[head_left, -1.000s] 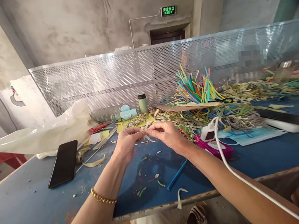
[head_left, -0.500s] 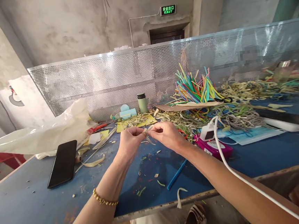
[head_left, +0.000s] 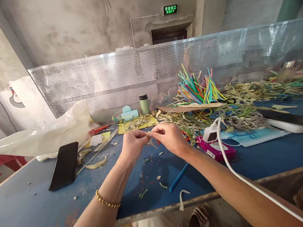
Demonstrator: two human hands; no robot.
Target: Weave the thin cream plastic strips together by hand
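Note:
Above the middle of the blue table (head_left: 100, 199), both hands meet with their fingertips nearly touching. My left hand (head_left: 133, 144) is closed in a pinch on a thin pale strip (head_left: 153, 144) that looks like dried plant leaf. From the other side, my right hand (head_left: 169, 136) pinches the same strip between thumb and forefinger. A short loose end hangs below the fingers, and the part between the fingertips is mostly hidden. Under the right forearm lies a blue stick (head_left: 178, 178). A curled pale strip (head_left: 182, 198) rests at the front edge.
A black phone (head_left: 63, 166) and plastic bag (head_left: 62, 130) lie left. A green bottle (head_left: 144, 105) stands behind the hands. Bundled coloured pipe cleaners (head_left: 198, 90) and dried strips (head_left: 255, 92) fill the back right. A white cable (head_left: 238, 175) crosses my right forearm near a magenta box (head_left: 218, 151).
The hands stay together over the same spot. My right fingers have shifted slightly left onto the strip, closer to the left fingertips.

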